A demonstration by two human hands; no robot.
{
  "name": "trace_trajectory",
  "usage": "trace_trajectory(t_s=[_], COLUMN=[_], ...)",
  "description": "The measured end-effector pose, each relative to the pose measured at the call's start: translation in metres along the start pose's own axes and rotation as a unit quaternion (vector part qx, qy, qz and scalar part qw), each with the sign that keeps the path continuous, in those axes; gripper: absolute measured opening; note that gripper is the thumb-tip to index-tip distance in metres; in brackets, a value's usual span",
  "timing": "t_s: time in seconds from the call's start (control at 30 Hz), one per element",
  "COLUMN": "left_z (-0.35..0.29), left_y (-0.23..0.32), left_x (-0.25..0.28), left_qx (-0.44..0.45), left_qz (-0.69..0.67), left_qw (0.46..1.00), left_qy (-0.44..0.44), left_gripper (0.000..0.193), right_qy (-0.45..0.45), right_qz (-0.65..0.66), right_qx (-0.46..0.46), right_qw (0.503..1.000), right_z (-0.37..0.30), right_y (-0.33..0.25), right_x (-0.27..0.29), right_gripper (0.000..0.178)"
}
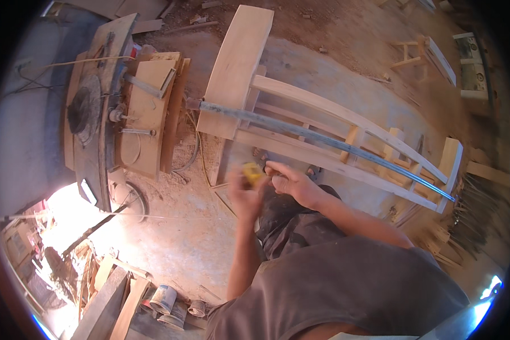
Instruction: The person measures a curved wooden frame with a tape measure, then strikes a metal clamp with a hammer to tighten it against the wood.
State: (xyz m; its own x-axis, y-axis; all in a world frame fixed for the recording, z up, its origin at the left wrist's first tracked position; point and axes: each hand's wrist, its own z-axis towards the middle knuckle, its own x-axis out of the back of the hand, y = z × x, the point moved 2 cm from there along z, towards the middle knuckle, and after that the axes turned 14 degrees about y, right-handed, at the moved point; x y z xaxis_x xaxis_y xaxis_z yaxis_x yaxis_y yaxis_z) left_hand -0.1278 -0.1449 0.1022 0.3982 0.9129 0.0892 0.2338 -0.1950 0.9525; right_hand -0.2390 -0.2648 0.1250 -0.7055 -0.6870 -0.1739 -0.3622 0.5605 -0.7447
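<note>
My left hand [245,195] is raised in front of my body, closed around a small yellow tape measure [253,171] blurred by motion. Close beside it, my right hand [292,184] has its fingers curled together toward the tape measure; what they pinch, if anything, is hidden. Beyond both hands stands a pale wooden frame [306,102] with curved rails, short crosspieces and a broad plank [238,62] at its left end. A long grey metal bar clamp [311,136] lies lengthwise along the frame. Neither hand touches the frame.
To the left is a workbench [144,113] with boards, a dark round disc [86,110] and metal fittings. Wood offcuts [131,306] and a paint bucket [163,298] sit at lower left. A cable [204,164] runs over the dusty floor. Another wooden piece [430,59] stands far right.
</note>
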Motion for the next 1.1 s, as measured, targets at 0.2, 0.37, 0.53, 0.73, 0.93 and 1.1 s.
trace_trajectory(t_s=[0.2,0.37,0.53,0.73,0.93,1.1], left_z=[-0.056,-0.039,-0.035,0.065,0.342,0.465], left_y=[0.048,0.013,-0.015,0.02,0.046,0.064], left_x=[-0.075,-0.093,-0.125,-0.135,-0.088,-0.128], left_qx=[-0.104,0.107,0.088,-0.07,0.083,0.007], left_qz=[0.139,0.03,0.064,0.143,-0.079,-0.059], left_qw=[0.963,0.965,0.951,0.945,0.985,0.993], left_qy=[-0.206,-0.236,-0.289,-0.285,-0.13,-0.101], left_gripper=[0.06,0.053,0.045,0.009,0.062,0.043], right_qy=[0.072,0.124,0.135,0.271,0.386,0.398], right_qz=[-0.046,-0.316,-0.388,-0.428,-0.335,-0.313], right_qx=[0.071,0.273,0.24,0.084,-0.104,-0.131], right_qw=[0.994,0.9,0.879,0.858,0.853,0.852], right_z=[-0.016,-0.042,-0.044,-0.046,-0.066,-0.053], right_y=[-0.003,-0.013,-0.022,0.011,0.047,0.036], right_x=[0.068,0.095,0.109,0.157,0.19,0.162], right_gripper=[0.044,0.044,0.042,0.037,0.033,0.025])
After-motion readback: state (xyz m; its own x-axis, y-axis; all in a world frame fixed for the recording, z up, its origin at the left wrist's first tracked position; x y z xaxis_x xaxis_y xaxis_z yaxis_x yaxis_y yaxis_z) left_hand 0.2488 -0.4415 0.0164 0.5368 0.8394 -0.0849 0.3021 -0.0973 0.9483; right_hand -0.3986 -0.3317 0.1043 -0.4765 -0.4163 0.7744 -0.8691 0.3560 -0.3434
